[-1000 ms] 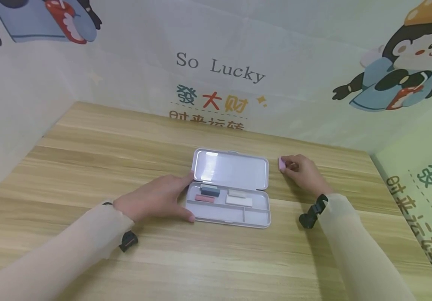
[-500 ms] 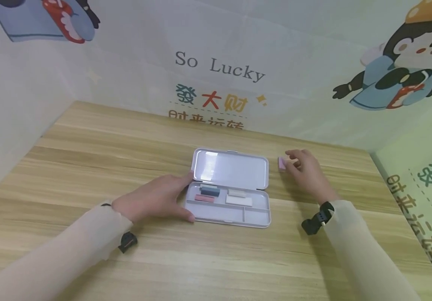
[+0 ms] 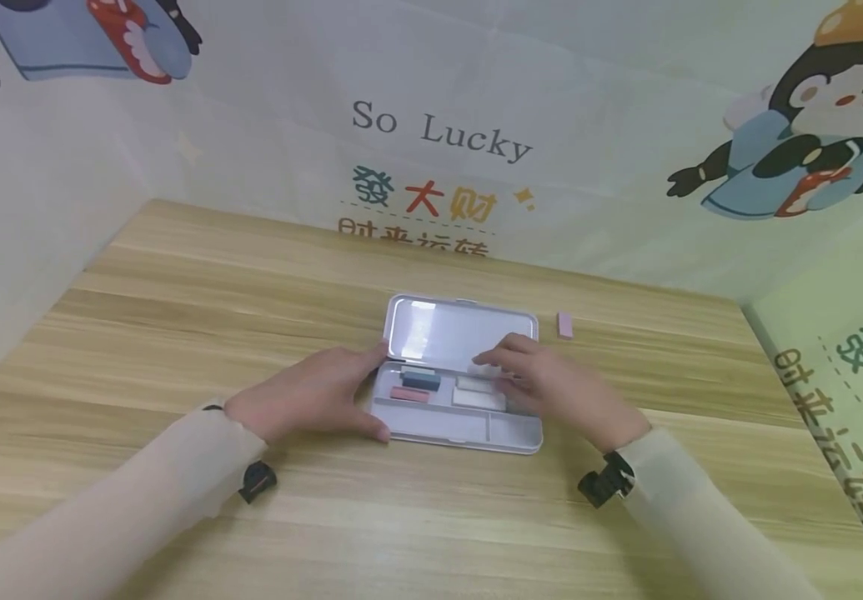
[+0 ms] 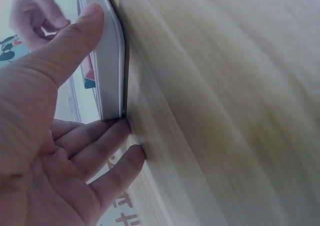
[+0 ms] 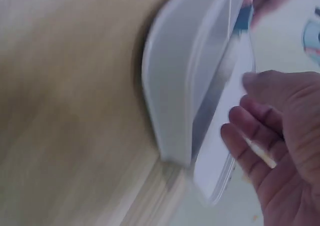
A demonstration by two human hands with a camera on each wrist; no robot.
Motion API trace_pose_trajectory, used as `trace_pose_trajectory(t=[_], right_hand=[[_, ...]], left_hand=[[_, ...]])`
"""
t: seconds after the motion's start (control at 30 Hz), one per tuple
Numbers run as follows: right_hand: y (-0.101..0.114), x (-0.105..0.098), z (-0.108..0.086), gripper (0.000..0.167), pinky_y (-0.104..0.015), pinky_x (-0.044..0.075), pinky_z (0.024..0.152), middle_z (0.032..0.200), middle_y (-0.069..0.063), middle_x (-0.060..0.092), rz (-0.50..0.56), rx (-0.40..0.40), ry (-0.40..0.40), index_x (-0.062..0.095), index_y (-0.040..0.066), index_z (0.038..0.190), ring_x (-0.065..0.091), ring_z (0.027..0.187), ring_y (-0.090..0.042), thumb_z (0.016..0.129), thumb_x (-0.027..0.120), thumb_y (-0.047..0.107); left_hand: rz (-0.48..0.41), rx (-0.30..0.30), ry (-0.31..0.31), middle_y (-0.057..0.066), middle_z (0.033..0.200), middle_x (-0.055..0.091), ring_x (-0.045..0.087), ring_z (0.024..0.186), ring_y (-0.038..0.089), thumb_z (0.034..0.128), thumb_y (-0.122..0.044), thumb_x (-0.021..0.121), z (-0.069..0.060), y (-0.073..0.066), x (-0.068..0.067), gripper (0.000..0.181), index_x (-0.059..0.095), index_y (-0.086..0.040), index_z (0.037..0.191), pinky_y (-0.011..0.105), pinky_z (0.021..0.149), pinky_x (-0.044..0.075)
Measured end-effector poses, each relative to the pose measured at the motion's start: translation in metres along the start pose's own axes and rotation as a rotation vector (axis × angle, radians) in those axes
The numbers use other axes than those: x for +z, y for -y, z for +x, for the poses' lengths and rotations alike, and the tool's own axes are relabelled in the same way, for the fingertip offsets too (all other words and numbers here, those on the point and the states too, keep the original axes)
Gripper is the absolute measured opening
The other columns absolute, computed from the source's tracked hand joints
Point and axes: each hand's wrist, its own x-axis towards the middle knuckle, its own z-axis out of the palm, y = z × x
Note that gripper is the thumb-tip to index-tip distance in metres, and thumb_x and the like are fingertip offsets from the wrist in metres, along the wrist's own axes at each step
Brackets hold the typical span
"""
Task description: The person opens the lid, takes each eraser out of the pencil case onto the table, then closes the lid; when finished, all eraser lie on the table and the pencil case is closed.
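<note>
Left hand (image 3: pixel 313 395) is touching the case (image 3: pixel 431 423), grip wide; right hand (image 3: pixel 560 385) is hovering above, grip loosely parted.

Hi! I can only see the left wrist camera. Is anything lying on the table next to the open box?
Observer: Yes. In the head view, a small pink block lies on the table, to the right of the lid and apart from it.
Operator: Ooh! And what's inside the box, over on the other end?
Observer: The head view shows white blocks in the back compartment.
Operator: Is the right hand holding one?
Observer: It doesn't look like it. The right wrist view shows no block in its fingers.
</note>
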Motion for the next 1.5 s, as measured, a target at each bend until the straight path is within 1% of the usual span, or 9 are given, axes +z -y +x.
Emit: trace_pose_trajectory(t=[0.13, 0.23, 0.4, 0.6, 0.77, 0.9, 1.13, 1.3, 1.5], right_hand=[[0.013, 0.004, 0.002, 0.044, -0.033, 0.062, 0.088, 0.119, -0.007, 0.069, -0.085, -0.04, 0.061, 0.069, 0.018, 0.136, 0.068, 0.1, -0.017, 0.096, 0.069, 0.0], [0.02, 0.005, 0.003, 0.058, -0.03, 0.062, 0.083, 0.122, -0.007, 0.067, -0.154, -0.039, 0.108, 0.067, 0.025, 0.14, 0.066, 0.099, -0.017, 0.093, 0.066, -0.008], [0.026, 0.008, 0.005, 0.069, -0.027, 0.06, 0.077, 0.123, -0.006, 0.065, -0.231, -0.048, 0.161, 0.068, 0.029, 0.139, 0.063, 0.103, -0.018, 0.087, 0.065, -0.016], [0.026, 0.01, 0.007, 0.063, -0.028, 0.062, 0.078, 0.122, -0.006, 0.066, -0.262, -0.048, 0.148, 0.068, 0.029, 0.137, 0.064, 0.102, -0.018, 0.088, 0.068, -0.012], [0.027, 0.01, 0.008, 0.057, -0.029, 0.062, 0.078, 0.122, -0.006, 0.067, -0.266, -0.03, 0.16, 0.068, 0.028, 0.136, 0.064, 0.101, -0.018, 0.092, 0.069, -0.008], [0.028, 0.01, 0.008, 0.053, -0.029, 0.062, 0.078, 0.121, -0.005, 0.067, -0.263, -0.005, 0.165, 0.067, 0.028, 0.137, 0.064, 0.102, -0.017, 0.095, 0.066, -0.005], [0.026, 0.011, 0.005, 0.041, -0.028, 0.063, 0.083, 0.113, -0.004, 0.067, -0.272, -0.024, 0.115, 0.067, 0.02, 0.135, 0.065, 0.1, -0.016, 0.099, 0.066, 0.0], [0.024, 0.01, 0.004, 0.04, -0.025, 0.062, 0.078, 0.108, -0.004, 0.066, -0.284, -0.05, 0.083, 0.066, 0.017, 0.134, 0.063, 0.093, -0.015, 0.098, 0.069, 0.002], [0.024, 0.009, 0.005, 0.041, -0.025, 0.062, 0.08, 0.111, -0.004, 0.066, -0.257, -0.024, 0.125, 0.064, 0.019, 0.137, 0.063, 0.094, -0.013, 0.101, 0.064, 0.0]], left_hand=[[-0.033, -0.015, 0.004, 0.024, 0.145, 0.063, 0.064, 0.132, 0.035, 0.0767, -0.046, 0.092, 0.0, -0.001, -0.001, 0.114, 0.032, 0.002, 0.162, 0.05, 0.116, 0.05], [-0.056, -0.024, 0.007, 0.021, 0.145, 0.064, 0.064, 0.131, 0.032, 0.0765, -0.045, 0.092, -0.001, -0.002, -0.001, 0.115, 0.031, -0.002, 0.163, 0.05, 0.116, 0.049], [-0.035, -0.018, 0.01, 0.023, 0.143, 0.064, 0.065, 0.129, 0.033, 0.0765, -0.047, 0.092, -0.001, -0.002, -0.001, 0.116, 0.031, 0.001, 0.162, 0.05, 0.115, 0.051], [-0.085, -0.043, 0.019, 0.015, 0.144, 0.065, 0.064, 0.125, 0.025, 0.0757, -0.043, 0.094, -0.001, -0.002, -0.002, 0.113, 0.032, -0.007, 0.164, 0.048, 0.117, 0.049], [-0.047, -0.026, 0.007, 0.02, 0.143, 0.065, 0.065, 0.128, 0.03, 0.076, -0.045, 0.093, -0.001, -0.001, -0.001, 0.113, 0.033, -0.002, 0.162, 0.049, 0.116, 0.05], [-0.046, -0.024, 0.008, 0.019, 0.143, 0.065, 0.064, 0.129, 0.029, 0.0762, -0.046, 0.092, 0.0, -0.001, 0.0, 0.112, 0.034, -0.002, 0.162, 0.049, 0.116, 0.05], [-0.06, -0.04, 0.026, 0.018, 0.144, 0.064, 0.063, 0.128, 0.027, 0.0766, -0.045, 0.092, 0.001, -0.001, 0.0, 0.113, 0.033, -0.002, 0.162, 0.048, 0.117, 0.049], [-0.074, -0.047, 0.034, 0.019, 0.147, 0.062, 0.063, 0.129, 0.027, 0.0777, -0.044, 0.092, -0.001, -0.003, -0.001, 0.114, 0.03, -0.002, 0.164, 0.048, 0.118, 0.048], [-0.093, -0.045, 0.037, 0.015, 0.146, 0.063, 0.063, 0.125, 0.024, 0.0777, -0.043, 0.092, -0.002, -0.003, -0.001, 0.116, 0.027, -0.006, 0.166, 0.048, 0.118, 0.048]])
